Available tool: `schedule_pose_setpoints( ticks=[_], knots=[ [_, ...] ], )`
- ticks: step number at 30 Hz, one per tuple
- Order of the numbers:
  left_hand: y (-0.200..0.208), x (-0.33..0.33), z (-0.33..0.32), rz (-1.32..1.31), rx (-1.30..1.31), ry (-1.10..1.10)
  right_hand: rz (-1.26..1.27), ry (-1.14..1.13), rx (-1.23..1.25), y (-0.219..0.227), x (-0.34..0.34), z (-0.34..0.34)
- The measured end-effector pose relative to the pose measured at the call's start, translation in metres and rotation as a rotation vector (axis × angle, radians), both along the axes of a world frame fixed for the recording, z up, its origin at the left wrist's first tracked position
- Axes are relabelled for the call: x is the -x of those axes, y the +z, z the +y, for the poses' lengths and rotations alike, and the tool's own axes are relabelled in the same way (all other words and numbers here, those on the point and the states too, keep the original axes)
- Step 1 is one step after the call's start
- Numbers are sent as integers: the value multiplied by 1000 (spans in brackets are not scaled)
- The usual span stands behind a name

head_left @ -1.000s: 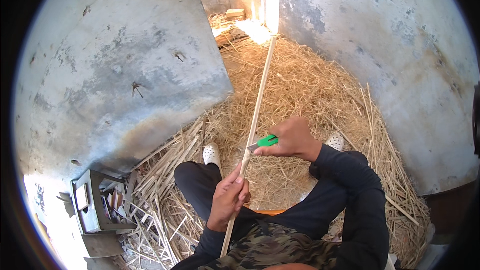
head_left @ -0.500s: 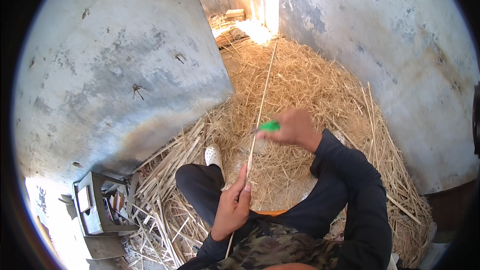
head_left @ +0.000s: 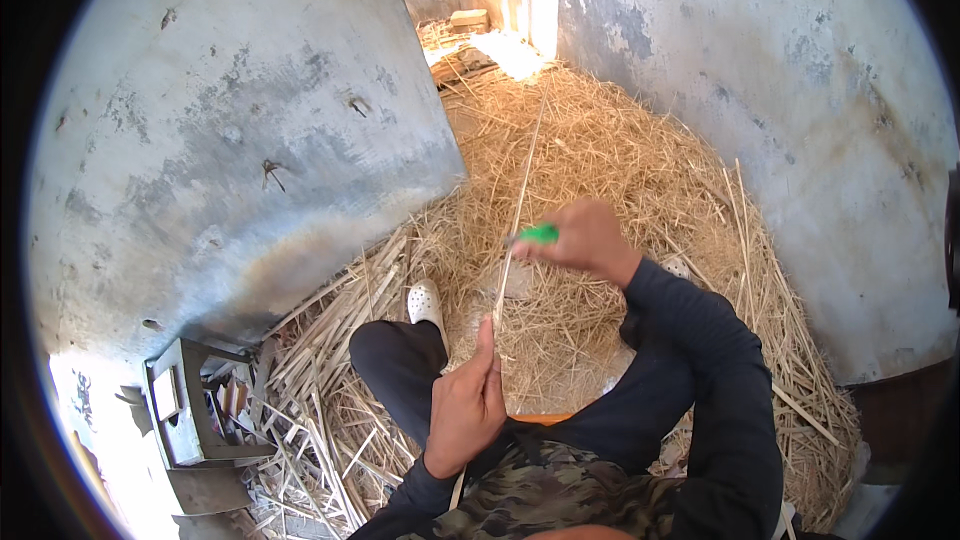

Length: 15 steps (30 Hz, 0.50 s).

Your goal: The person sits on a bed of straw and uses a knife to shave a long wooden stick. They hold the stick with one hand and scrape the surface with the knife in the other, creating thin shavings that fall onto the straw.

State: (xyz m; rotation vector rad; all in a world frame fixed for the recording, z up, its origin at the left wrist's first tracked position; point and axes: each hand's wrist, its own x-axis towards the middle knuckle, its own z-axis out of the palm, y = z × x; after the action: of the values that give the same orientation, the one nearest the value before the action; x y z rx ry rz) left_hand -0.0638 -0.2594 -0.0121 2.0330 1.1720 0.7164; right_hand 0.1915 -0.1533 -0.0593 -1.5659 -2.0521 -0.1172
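Note:
A long, thin, pale strip, apparently split bamboo (head_left: 521, 195), runs from near my lap up over the shavings toward the doorway. My left hand (head_left: 466, 408) is closed round its lower part, with the thumb laid along it. Farther up the strip, my right hand (head_left: 592, 240) grips a small knife with a green handle (head_left: 541, 233). Its short dark blade meets the strip or lies just over it; blur hides the exact contact. The strip's lower end comes out below my left wrist.
Straw-like shavings (head_left: 600, 150) heap the floor ahead. Loose strips lie in piles at left (head_left: 330, 370) and right (head_left: 790, 380). An overturned small stool (head_left: 195, 450) stands at lower left. Worn plastered walls (head_left: 270, 120) rise on both sides. A brick (head_left: 469, 18) sits by the bright gap.
My right hand and the knife have shifted slightly farther away along the strip. My left hand keeps its hold in nearly the same place.

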Motion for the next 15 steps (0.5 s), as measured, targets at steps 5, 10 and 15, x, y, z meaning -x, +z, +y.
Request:
schedule_pose_setpoints(
  ticks=[5, 10, 15],
  knots=[
    [-1, 1, 1, 22, -64, 8, 42, 72, 13, 4, 16, -15],
    [0, 3, 1, 68, -61, -15, 65, -133, 37, -5, -21, 21],
    [-5, 1, 1, -10, -75, -18, 23, 26, -68, -10, 2, 0]
  ],
)
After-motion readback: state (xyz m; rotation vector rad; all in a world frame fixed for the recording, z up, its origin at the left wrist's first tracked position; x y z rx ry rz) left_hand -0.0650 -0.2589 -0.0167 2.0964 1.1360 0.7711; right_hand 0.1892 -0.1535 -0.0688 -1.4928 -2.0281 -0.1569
